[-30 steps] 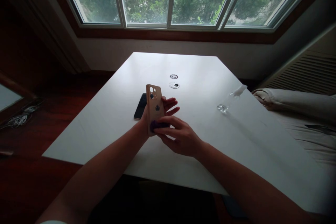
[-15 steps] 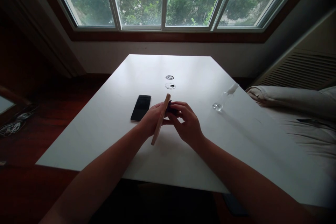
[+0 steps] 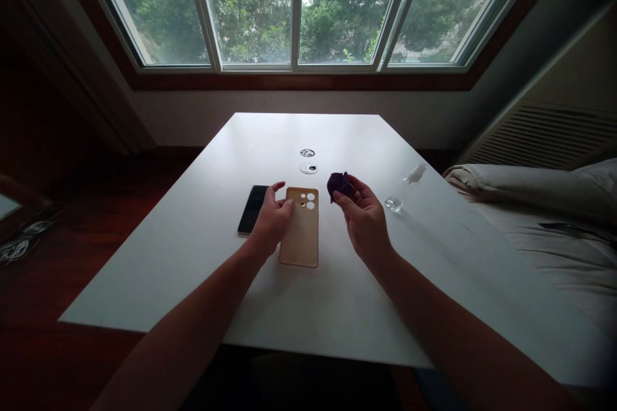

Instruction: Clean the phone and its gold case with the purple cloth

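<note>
A tan phone case [image 3: 303, 237] with camera cutouts near its top faces me over the middle of the table. My left hand [image 3: 274, 221] grips the case by its left edge, thumb on the inner face. Bunched dark purple cloth [image 3: 338, 185] is pinched in the fingers of my right hand [image 3: 364, 215], to the right of the case and apart from it. Partly behind my left hand lies a smartphone [image 3: 251, 209] with a dark screen, flat on the table.
The white table [image 3: 183, 270] stands below a window. Two small round pieces [image 3: 308, 168] lie beyond the case. A clear spray bottle [image 3: 405, 189] lies toward the right. Past the right edge is a light cushioned surface [image 3: 511, 218]; cables [image 3: 22, 247] are on the left floor.
The case has turned from edge-on to face me. My right hand has moved away from it to the right, taking the purple cloth along.
</note>
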The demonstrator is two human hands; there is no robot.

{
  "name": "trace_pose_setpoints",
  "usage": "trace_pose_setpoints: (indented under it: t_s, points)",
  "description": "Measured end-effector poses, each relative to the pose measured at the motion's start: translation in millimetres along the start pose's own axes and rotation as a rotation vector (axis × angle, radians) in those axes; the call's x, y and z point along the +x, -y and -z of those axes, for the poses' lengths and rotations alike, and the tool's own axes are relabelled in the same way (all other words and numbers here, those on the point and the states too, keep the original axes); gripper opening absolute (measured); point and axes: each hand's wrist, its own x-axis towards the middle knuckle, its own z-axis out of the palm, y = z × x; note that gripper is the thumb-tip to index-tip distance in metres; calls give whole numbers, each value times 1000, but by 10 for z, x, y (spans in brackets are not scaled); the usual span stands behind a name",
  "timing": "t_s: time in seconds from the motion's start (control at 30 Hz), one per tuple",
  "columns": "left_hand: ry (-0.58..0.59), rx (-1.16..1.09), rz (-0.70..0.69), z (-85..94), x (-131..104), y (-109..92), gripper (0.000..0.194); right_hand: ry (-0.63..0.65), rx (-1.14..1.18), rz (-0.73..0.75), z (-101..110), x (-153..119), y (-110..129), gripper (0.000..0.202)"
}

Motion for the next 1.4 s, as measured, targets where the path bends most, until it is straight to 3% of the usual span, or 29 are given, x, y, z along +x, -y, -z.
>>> trace_pose_setpoints:
  t_s: [0.17,0.33,0.43,0.6,0.73,1.0,1.27,1.4]
  points:
    - [122,218,-215,-29,-76,-45,26,91,-298,100,19,-14,-78,56]
    - [273,180,-313,-36,-99,-69,36,353,-549,290,21,-102,-26,45]
    - [228,211,-315,-14,-74,-40,35,435,-572,390,0,-134,5,43]
    - [152,277,-340,-3,-61,-27,31,373,-683,413,14,-119,58,24]
    - [111,272,-370,-9,-80,-48,31,282,-725,414,71,-96,143,24]
    - [203,274,-403,-44,-134,-65,29,213,-625,493,100,-60,194,17]
    - [191,355,-446,-61,-192,-80,41,75,-560,274,99,-77,93,28]
    - [205,399,-509,-46,-201,-101,32,154,-625,299,87,-93,121,28]
